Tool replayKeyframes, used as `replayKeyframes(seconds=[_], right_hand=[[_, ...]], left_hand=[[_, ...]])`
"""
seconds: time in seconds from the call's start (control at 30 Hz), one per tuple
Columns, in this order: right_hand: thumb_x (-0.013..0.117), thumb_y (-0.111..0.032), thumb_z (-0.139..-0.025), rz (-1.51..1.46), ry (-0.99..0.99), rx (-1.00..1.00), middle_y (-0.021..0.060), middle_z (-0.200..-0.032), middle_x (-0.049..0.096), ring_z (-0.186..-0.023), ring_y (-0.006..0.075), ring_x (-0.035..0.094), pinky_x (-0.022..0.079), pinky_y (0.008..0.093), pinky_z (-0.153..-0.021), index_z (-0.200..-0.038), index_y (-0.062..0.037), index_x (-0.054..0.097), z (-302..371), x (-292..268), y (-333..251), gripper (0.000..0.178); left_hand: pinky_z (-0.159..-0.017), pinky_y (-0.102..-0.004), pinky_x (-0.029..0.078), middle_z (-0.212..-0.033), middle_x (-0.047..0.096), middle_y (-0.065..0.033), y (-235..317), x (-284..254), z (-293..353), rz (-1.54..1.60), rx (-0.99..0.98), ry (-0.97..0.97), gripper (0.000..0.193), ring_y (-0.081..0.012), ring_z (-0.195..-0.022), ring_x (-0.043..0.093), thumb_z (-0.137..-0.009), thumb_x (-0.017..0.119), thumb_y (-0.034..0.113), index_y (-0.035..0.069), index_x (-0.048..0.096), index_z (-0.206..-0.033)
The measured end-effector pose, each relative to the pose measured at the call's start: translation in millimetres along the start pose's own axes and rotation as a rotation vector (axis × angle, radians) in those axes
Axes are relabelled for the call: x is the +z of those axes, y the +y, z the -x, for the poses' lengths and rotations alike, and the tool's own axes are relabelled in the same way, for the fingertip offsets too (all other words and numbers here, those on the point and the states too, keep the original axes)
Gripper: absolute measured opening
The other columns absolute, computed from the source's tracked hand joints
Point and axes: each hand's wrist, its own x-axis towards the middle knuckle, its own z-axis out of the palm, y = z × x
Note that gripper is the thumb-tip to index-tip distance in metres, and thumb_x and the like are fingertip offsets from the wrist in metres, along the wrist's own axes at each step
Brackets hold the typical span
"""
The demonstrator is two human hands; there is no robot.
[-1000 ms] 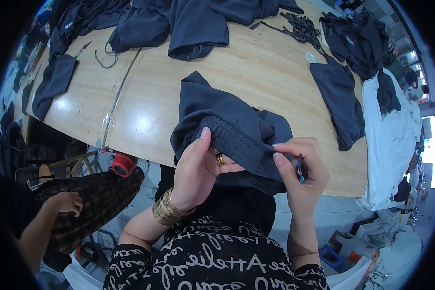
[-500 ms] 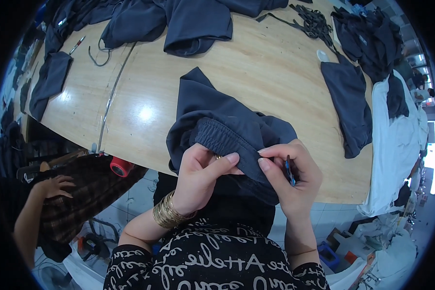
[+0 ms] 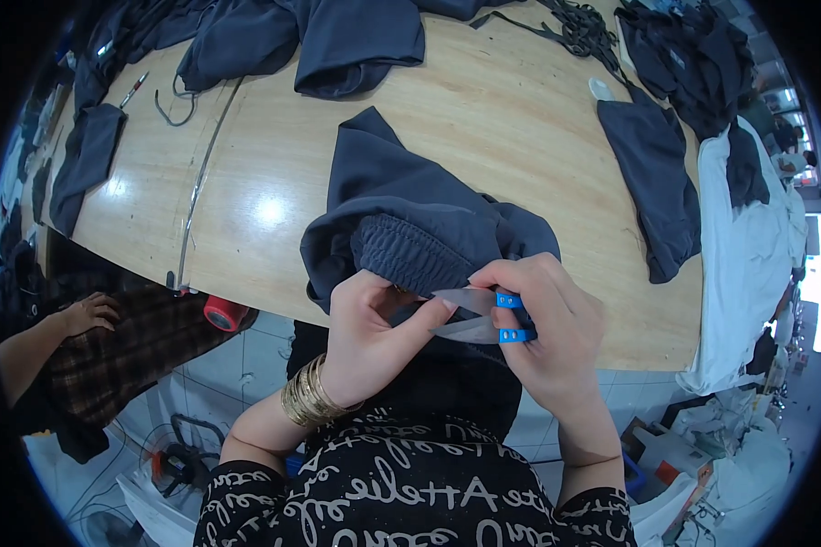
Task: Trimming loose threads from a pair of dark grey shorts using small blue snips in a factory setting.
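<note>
A dark navy garment (image 3: 401, 178) lies bunched at the table's near edge, its gathered elastic waistband (image 3: 415, 253) turned toward me. My left hand (image 3: 365, 324) grips the band, thumb pointing right; its other fingertips are mostly hidden behind the thumb and cloth. In my right hand (image 3: 556, 333) is a pair of thread snips (image 3: 511, 319) with blue grips. The two blades point left, parted, close to my left thumb and the lower edge of the waistband. Any thread between the blades is too fine to make out.
More dark garments (image 3: 356, 46) lie along the table's far side. Dark straps (image 3: 579, 32) are heaped far right, above a dark cloth piece (image 3: 652, 182). White cloth (image 3: 748, 255) hangs over the right edge. A pen (image 3: 134, 88) lies far left. Another person's hand (image 3: 91, 312) rests at left.
The snips, earlier tucked in my right palm, have swung out with blades showing beside my left thumb. My right fingers no longer pinch the cloth. The other person's hand has lowered.
</note>
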Motion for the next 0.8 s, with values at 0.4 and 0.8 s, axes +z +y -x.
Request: replayKeyframes(seconds=[0.4, 0.8], right_hand=[[0.048, 0.003, -0.088, -0.428, -0.025, 0.265, 0.0029, -0.08, 0.047, -0.068, 0.0064, 0.041, 0.036, 0.0195, -0.063, -0.092, -0.0043, 0.044, 26.8, -4.5, 8.0, 0.009], [0.072, 0.0, -0.069, -0.138, 0.154, 0.076, 0.0071, -0.09, 0.054, -0.07, 0.017, 0.053, 0.044, 0.0245, -0.059, -0.112, -0.0077, 0.059, 16.3, -9.6, 1.4, 0.046]], left_hand=[[-0.066, -0.0188, 0.044, -0.089, 0.064, -0.0021, 5.8, 8.6, -3.8, 0.09, -0.084, 0.033, 0.02, -0.005, -0.077, 0.056, -0.078, 0.07, -0.001, -0.002, 0.062, -0.096], [-0.068, -0.0192, 0.045, -0.086, 0.063, -0.0012, 9.9, 12.0, -0.3, 0.149, -0.133, 0.06, 0.016, -0.0053, -0.077, 0.057, -0.081, 0.068, 0.0, -0.001, 0.062, -0.095]])
